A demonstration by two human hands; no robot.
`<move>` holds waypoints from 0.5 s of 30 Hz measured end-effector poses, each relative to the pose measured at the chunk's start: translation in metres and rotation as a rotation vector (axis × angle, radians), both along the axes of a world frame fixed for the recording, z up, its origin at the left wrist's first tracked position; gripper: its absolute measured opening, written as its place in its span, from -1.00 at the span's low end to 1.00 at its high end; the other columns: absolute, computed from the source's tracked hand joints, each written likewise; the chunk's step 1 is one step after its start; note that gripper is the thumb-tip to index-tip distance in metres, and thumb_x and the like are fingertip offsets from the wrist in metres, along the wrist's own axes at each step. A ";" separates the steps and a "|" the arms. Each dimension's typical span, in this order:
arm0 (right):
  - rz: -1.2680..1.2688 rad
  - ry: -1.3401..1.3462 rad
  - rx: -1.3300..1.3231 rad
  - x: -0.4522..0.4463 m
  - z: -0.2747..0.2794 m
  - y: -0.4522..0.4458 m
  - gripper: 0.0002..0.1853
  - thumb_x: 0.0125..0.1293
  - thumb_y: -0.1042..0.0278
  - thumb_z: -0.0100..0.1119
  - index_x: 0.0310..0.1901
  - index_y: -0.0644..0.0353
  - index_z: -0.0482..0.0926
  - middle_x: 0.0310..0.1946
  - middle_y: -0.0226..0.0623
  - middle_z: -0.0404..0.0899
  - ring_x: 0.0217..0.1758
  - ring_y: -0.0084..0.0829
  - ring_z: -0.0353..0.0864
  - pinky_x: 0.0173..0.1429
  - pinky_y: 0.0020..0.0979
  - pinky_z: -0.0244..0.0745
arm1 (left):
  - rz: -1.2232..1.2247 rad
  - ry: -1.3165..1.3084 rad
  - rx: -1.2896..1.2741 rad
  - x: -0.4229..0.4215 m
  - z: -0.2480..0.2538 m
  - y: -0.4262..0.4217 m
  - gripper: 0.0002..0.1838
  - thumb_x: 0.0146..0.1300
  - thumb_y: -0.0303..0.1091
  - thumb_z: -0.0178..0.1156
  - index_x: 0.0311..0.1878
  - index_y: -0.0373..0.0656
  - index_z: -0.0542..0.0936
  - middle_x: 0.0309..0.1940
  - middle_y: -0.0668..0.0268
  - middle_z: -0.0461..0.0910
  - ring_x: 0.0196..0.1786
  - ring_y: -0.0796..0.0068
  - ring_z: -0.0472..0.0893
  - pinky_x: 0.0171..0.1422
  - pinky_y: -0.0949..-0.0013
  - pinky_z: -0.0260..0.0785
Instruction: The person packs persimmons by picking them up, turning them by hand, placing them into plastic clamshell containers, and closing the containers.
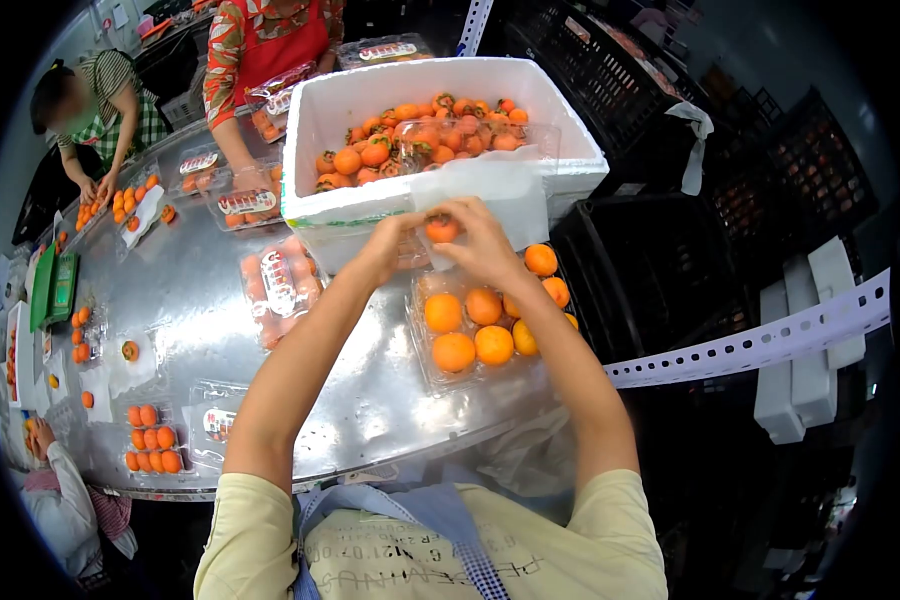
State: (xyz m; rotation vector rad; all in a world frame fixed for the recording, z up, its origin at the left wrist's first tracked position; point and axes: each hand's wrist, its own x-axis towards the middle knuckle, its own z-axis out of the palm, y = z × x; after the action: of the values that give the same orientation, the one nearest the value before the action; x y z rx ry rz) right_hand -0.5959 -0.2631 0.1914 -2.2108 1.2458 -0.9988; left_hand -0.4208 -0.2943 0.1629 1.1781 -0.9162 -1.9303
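Observation:
A small orange-red persimmon (442,228) is between my two hands, in front of the white foam box (350,212). My right hand (482,240) has its fingers curled round the fruit. My left hand (385,247) reaches in from the left, its fingertips partly hidden beside the fruit. White paper (480,200) hangs over the box's near wall behind my hands. Below them lies a clear plastic tray (425,350) with several orange fruits (454,352). Many persimmons (375,153) fill the foam box, with a clear container (530,140) resting on top.
Packed clamshells (280,285) and an open tray of persimmons (152,440) lie on the metal table (340,420). A green scale (63,285) stands at left. Co-workers are across the table and at lower left. Black crates (650,265) and a perforated strip (750,345) are at right.

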 end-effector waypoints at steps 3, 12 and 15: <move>-0.057 -0.011 0.007 0.004 0.001 0.003 -0.53 -0.03 0.47 0.30 0.01 0.16 0.50 -0.02 -0.15 0.39 0.11 -0.10 0.38 0.17 -0.25 0.35 | 0.014 0.042 -0.073 0.007 -0.002 0.006 -0.57 0.25 -0.12 0.10 0.11 -0.12 0.45 -0.03 0.31 0.50 -0.03 0.40 0.51 0.01 0.26 0.45; -0.104 0.141 -0.163 0.007 0.001 0.006 -0.55 0.02 0.52 0.26 0.02 0.17 0.49 0.00 -0.11 0.37 0.12 -0.06 0.36 0.18 -0.23 0.33 | -0.003 -0.150 -0.231 0.008 0.006 0.021 -0.62 0.27 -0.37 0.13 0.14 -0.22 0.43 0.01 0.23 0.54 -0.13 0.40 0.59 -0.07 0.39 0.50; -0.030 0.083 -0.167 0.012 0.002 0.009 -0.52 0.02 0.51 0.27 0.05 0.17 0.45 -0.01 -0.12 0.40 0.11 -0.06 0.38 0.17 -0.22 0.33 | -0.014 -0.134 -0.265 0.009 -0.001 0.022 -0.60 0.24 -0.43 0.13 0.16 -0.24 0.42 0.02 0.19 0.52 -0.12 0.38 0.60 -0.07 0.37 0.50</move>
State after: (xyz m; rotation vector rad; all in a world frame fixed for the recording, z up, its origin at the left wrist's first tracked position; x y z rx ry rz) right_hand -0.5838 -0.2544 0.1937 -2.3894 1.2766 -1.0671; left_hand -0.4118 -0.2720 0.1623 1.1548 -1.2125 -1.6929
